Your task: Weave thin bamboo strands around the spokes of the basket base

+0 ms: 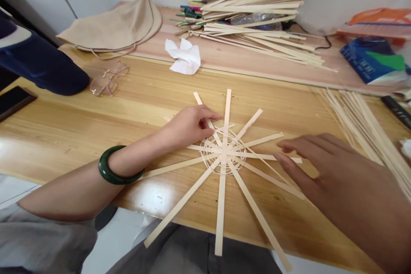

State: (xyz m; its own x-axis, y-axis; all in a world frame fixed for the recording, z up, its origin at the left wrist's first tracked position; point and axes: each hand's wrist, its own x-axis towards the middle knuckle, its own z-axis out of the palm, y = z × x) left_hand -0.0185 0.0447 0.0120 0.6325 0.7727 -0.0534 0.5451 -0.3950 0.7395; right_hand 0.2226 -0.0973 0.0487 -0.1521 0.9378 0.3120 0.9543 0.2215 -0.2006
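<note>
A star of flat bamboo strips point(221, 188) lies on the wooden table point(64, 128), with thin strands woven in a ring round its centre point(224, 154). My left hand point(188, 126), a green bangle on its wrist, pinches one upper-left strip near the centre with its fingers closed. Spread flat with fingers apart, my right hand point(316, 162) rests its fingertips on the strips at the right of the ring.
A pile of bamboo strips point(257, 13) lies at the back, more thin strips point(362, 128) at the right. A crumpled tissue point(183, 56), clear glasses point(107, 79), a beige hat point(118, 25), a blue packet point(372, 60) and a phone point(13, 100) lie around. A dark sleeve point(38, 64) reaches in at the left.
</note>
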